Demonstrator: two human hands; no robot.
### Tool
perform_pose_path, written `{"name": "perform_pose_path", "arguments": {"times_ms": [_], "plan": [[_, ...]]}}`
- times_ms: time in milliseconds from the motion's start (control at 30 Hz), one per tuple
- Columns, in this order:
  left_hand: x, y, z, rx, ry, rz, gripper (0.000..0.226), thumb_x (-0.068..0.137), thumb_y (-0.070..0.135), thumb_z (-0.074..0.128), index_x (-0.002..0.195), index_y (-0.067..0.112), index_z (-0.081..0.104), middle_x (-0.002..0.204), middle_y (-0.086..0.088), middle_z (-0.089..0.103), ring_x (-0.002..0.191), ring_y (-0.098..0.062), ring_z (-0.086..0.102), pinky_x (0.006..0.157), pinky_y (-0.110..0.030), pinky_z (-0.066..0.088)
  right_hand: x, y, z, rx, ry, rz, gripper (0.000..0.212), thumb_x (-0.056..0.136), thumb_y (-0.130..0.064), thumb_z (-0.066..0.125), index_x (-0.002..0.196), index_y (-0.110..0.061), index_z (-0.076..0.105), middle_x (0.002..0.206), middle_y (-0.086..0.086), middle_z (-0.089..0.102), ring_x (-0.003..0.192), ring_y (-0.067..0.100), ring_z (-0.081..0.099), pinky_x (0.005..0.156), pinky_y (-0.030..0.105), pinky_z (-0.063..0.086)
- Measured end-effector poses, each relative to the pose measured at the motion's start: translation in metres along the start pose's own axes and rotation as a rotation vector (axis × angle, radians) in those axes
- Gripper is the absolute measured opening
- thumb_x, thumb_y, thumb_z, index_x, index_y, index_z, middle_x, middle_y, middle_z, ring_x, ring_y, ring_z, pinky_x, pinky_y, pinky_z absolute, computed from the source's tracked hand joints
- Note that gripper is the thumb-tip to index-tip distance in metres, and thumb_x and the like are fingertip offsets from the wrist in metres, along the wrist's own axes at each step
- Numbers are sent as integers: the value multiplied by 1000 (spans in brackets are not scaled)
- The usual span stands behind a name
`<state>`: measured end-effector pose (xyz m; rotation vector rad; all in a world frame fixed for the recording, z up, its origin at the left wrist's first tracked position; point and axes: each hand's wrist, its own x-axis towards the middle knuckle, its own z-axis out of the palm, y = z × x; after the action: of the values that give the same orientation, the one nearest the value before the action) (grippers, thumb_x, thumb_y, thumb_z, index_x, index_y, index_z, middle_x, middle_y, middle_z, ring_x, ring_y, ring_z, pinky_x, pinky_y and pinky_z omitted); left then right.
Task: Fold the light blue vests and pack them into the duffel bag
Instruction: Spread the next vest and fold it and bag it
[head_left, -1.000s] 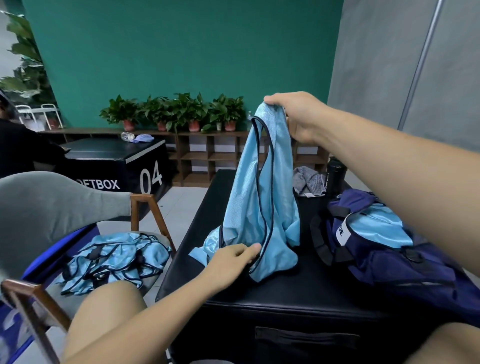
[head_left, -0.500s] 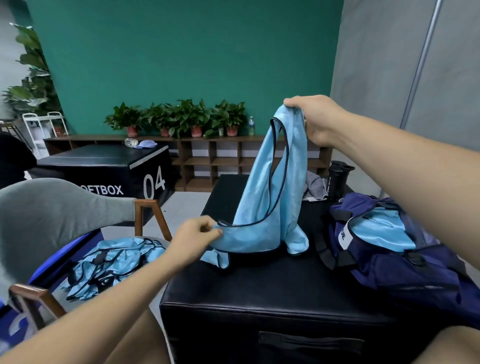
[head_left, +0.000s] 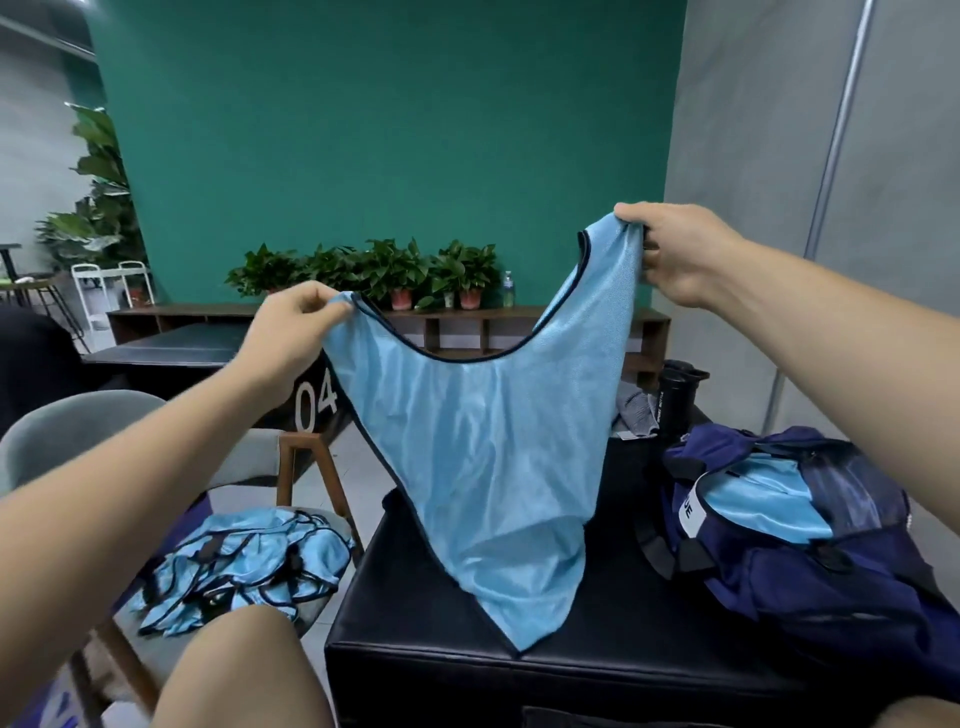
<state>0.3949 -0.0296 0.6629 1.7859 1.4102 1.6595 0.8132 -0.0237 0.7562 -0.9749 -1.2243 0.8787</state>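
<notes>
Holding the light blue vest (head_left: 483, 457) spread by its two shoulder straps, the left hand (head_left: 291, 343) and the right hand (head_left: 675, 254) each pinch a strap tight between thumb and fingers. Its hem droops onto the black padded box (head_left: 597, 654). The right hand sits higher, so the vest hangs crooked; laid down like this, I judge, the fold would come out skewed, or the slick mesh might slip the pinch. Unfolded vests (head_left: 244, 566) heap on the chair (head_left: 311, 467) to the left. The navy duffel bag (head_left: 831, 551), right, already holds blue fabric; its white tag seems to end in "UE". Farther back, a box reads "04" (head_left: 317, 405).
</notes>
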Motion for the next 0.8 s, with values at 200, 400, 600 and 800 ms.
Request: {"name": "perform_pose_path", "arguments": {"times_ms": [200, 400, 600, 800], "plan": [[25, 45, -35, -30, 83, 117, 17, 96, 37, 75, 91, 21, 76, 88, -1, 75, 76, -17, 63, 78, -38, 51, -8, -31, -9, 17, 28, -91, 27, 93, -30, 82, 111, -17, 67, 100, 1, 72, 82, 15, 72, 69, 26, 61], [32, 104, -59, -21, 96, 229, 17, 100, 35, 73, 94, 20, 78, 86, 4, 73, 73, -9, 62, 74, -27, 51, -21, -65, -19, 0, 95, -237, 69, 72, -44, 95, 126, -10, 69, 114, 3, 70, 82, 12, 71, 72, 26, 60], [29, 160, -80, -67, 72, 298, 20, 99, 37, 76, 97, 16, 78, 79, 10, 71, 66, -3, 61, 68, -20, 52, -45, -98, -28, -5, 89, -371, 44, 79, -42, 91, 100, -15, 64, 92, 5, 63, 76, 16, 61, 67, 29, 51], [19, 191, -94, -181, 49, 323, 20, 94, 42, 81, 89, 23, 79, 88, 2, 75, 80, -16, 66, 80, -35, 55, -62, -117, -33, -11, 71, -431, 47, 80, -47, 90, 97, -13, 62, 90, 10, 58, 78, 21, 58, 72, 36, 47]]}}
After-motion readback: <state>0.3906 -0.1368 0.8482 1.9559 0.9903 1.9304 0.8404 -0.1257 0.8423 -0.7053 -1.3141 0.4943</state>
